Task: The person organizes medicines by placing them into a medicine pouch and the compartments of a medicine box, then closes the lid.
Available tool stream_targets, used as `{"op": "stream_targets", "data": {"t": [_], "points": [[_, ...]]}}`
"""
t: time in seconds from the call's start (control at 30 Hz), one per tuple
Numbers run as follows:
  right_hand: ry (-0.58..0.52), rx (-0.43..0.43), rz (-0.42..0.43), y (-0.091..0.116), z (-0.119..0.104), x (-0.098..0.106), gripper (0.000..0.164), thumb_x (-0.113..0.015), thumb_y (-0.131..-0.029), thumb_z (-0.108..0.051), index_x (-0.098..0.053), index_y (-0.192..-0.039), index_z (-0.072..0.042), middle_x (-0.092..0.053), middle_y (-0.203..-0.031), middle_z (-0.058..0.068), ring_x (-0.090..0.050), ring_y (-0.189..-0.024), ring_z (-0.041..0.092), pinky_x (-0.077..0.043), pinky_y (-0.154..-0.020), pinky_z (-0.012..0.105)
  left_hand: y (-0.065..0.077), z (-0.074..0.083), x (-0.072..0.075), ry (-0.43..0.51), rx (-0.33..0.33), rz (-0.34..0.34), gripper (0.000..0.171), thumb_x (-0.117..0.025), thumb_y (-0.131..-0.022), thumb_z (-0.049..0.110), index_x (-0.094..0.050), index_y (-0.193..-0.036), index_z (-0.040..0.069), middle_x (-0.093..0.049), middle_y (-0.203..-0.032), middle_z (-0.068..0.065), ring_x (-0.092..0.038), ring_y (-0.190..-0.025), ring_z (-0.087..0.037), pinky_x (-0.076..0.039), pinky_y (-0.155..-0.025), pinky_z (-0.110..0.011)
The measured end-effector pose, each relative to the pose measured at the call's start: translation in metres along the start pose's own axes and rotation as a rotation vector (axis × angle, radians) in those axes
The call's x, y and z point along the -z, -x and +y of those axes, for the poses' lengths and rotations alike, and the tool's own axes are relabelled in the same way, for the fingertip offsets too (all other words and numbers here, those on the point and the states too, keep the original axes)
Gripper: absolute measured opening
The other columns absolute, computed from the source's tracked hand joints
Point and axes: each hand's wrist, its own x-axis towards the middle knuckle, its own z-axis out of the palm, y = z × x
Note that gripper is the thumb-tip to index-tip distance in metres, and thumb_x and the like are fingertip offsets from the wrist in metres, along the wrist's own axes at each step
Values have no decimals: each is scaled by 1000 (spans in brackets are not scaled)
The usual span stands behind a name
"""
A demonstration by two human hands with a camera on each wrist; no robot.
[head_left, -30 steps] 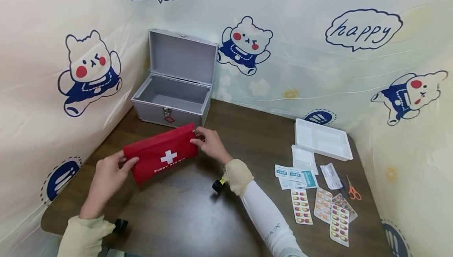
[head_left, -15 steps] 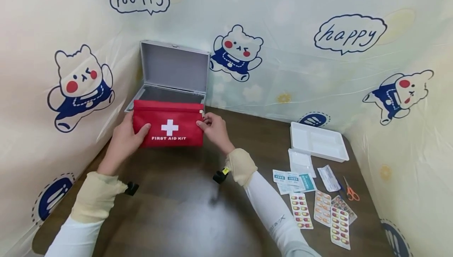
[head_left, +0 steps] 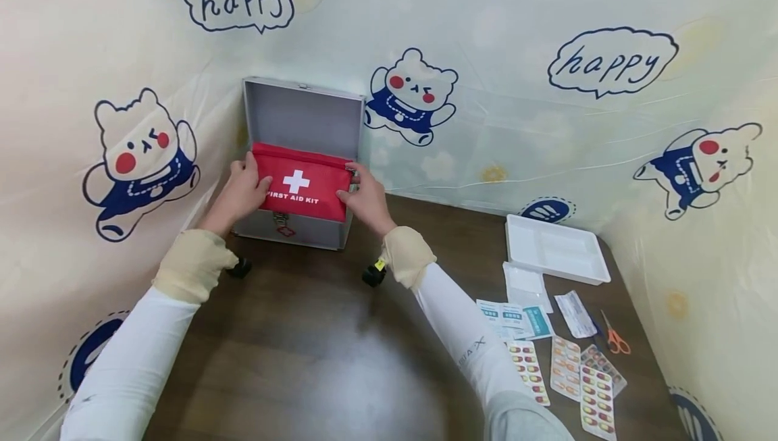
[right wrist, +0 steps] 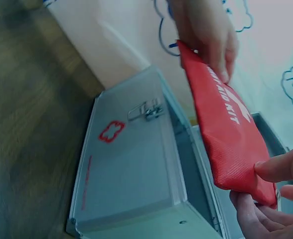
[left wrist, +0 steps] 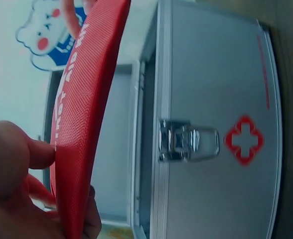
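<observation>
Both hands hold a red first aid pouch with a white cross, one at each short end. My left hand grips its left end, thumb on the printed front. At the other end my right hand pinches the pouch near the zip pull. Just behind and below it stands a silver metal case with its lid raised against the back. In the left wrist view the pouch is above the case's open top, clear of the front wall with its latch.
On the right of the table lie a white tray, a clear packet, small paper sachets, several blister packs of capsules, a wrapped packet and orange-handled scissors. A printed curtain closes the back and sides.
Both hands have carried the pouch away from the near table area, levelling it and raising it until it is over the opening of the case. The things on the right stay put.
</observation>
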Motion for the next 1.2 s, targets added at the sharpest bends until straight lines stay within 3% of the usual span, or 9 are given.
{"op": "stream_targets", "data": {"t": [0.2, 0.33, 0.43, 0.57, 0.77, 0.97, 1.2], "points": [[194, -7, -71, -10, 4, -6, 58, -76, -87, -18, -56, -141, -13, -62, -133, 10, -61, -99, 24, -59, -83, 31, -22, -4, -4, -43, -30, -91, 81, -47, -103, 22, 6, -152, -14, -3, -155, -43, -20, -140, -57, -27, -114, -69], [319, -7, -97, -15, 7, -11, 60, -77, -87, -23, -56, -142, -11, -56, -142, 11, -53, -124, 24, -54, -100, 35, -32, -7, -10, -92, -46, -125, 91, -60, -97, 27, -1, -153, -14, -6, -156, -40, -20, -140, -55, -35, -110, -68], [414, 1, -121, -17, 7, -16, 66, -79, -85, -26, -54, -143, -9, -46, -151, 11, -41, -139, 25, -54, -102, 37, -38, -10, -13, -128, -35, -153, 100, -68, -90, 30, -3, -155, -11, -8, -157, -36, -20, -140, -53, -41, -106, -67], [516, 11, -181, -17, 4, -23, 72, -81, -83, -28, -51, -146, -8, -34, -159, 10, -35, -144, 24, -55, -101, 37, -44, -15, -16, -179, -17, -228, 106, -70, -88, 35, -2, -155, -10, -5, -158, -35, -14, -141, -55, -35, -109, -70], [692, 74, -258, -18, -2, -32, 66, -76, -86, -33, -54, -143, -7, -43, -155, 12, -44, -141, 25, -48, -109, 38, -50, -26, -18, -228, -11, -310, 106, -67, -89, 41, -2, -154, -12, 0, -158, -38, -8, -142, -60, -22, -114, -73], [821, 125, -324, -24, -7, -39, 58, -74, -88, -34, -58, -137, -8, -57, -143, 9, -53, -132, 22, -47, -110, 35, -53, -38, -18, -219, -12, -361, 102, -64, -91, 41, -2, -156, -6, 5, -157, -39, -5, -140, -65, -22, -111, -77], [851, 120, -347, -32, -7, -49, 49, -73, -88, -33, -62, -131, -12, -64, -131, 5, -61, -116, 18, -52, -101, 34, -57, -43, -18, -210, 18, -393, 99, -65, -91, 38, -2, -157, -1, 6, -158, -36, -7, -138, -65, -26, -110, -75]]}}
